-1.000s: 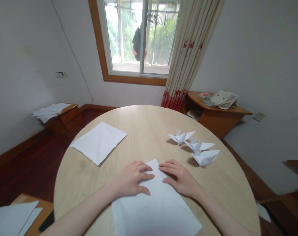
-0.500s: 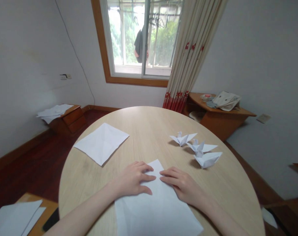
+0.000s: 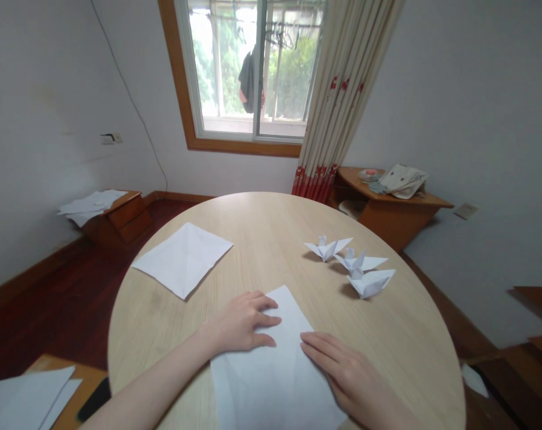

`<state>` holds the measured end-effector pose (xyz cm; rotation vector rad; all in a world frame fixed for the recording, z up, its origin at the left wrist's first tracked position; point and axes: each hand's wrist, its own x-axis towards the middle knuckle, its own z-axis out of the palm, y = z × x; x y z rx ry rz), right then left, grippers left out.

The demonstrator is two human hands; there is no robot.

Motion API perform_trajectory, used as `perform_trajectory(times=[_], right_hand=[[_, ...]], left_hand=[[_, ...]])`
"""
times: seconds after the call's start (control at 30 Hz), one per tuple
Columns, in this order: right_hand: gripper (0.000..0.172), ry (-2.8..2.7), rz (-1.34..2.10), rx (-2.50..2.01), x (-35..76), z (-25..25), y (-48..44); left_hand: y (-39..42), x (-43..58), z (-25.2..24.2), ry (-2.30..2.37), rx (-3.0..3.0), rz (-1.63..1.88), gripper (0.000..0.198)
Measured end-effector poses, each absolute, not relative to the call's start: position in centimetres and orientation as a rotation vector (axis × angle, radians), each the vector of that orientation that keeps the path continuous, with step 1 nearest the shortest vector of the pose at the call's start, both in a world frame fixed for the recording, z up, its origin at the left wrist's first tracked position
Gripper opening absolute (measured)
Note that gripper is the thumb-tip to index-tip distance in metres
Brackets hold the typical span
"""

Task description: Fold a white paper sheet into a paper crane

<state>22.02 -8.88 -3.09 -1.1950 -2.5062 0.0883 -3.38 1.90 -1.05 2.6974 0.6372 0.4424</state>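
Note:
A white sheet of paper [image 3: 275,382] lies in front of me on the round table, one corner pointing away and its near part cut off by the frame. My left hand [image 3: 246,322] presses on its upper left part, fingers spread. Along the right edge of the sheet, my right hand [image 3: 336,364] rests with its fingers stretched out and side by side. Three folded paper cranes [image 3: 369,283] stand at the right of the table. Flat on the far left is another square sheet [image 3: 185,260] with crease lines.
The round wooden table [image 3: 262,227] carries all of this. More paper sheets [image 3: 29,397] lie on a low surface at the lower left, and others [image 3: 92,203] on a small cabinet. A corner desk [image 3: 396,209] with a cloth bag [image 3: 403,180] stands at the right, beyond the table.
My right hand has slid down and towards me along the sheet's right edge. The left hand has stayed in place on the paper. The view has shifted slightly.

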Motion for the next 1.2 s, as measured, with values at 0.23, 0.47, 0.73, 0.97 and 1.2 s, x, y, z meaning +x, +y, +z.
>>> perform_trajectory(times=[0.23,0.47,0.73,0.97,1.2], right_hand=[[0.043,-2.394,-0.036,-1.329,20.8,-3.5,-11.7],[0.040,-2.317,-0.226,-1.246,20.4,-4.7,-13.0],[0.048,-2.317,-0.162,-1.198,21.9,-4.9,-14.0],[0.037,-2.351,-0.222,-1.155,21.7,-4.7,-14.1],[0.026,-2.330,-0.306,-1.110,21.3,-4.0,-14.2]], left_hand=[[1.9,-3.3,-1.1,0.616,2.696,0.431,0.037],[1.7,-3.4,-0.9,0.607,2.695,0.426,0.036],[1.5,-3.3,-0.6,0.548,2.646,0.446,0.022],[-0.2,-2.9,0.2,0.445,2.555,0.404,0.032],[-3.7,-3.3,1.2,0.585,2.611,0.203,0.038]])
